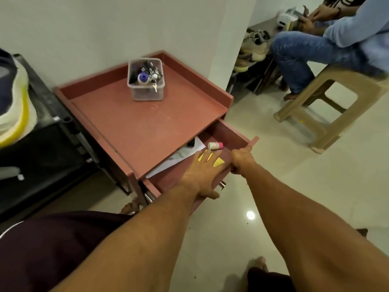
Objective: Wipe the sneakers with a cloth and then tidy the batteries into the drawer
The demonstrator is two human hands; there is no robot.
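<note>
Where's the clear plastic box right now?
In the head view, the clear plastic box stands on the red table top, at its back near the wall, behind the open drawer.

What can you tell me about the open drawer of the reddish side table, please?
The drawer is reddish-brown like its side table, looks like painted board, and stands pulled partly out. A metal handle shows on its front. Inside lie white papers, a small whitish roll with a pink end and yellow pieces. The left hand reaches over the front edge, lying flat on the yellow pieces; the right hand grips the front panel's top edge near its right corner.
</note>
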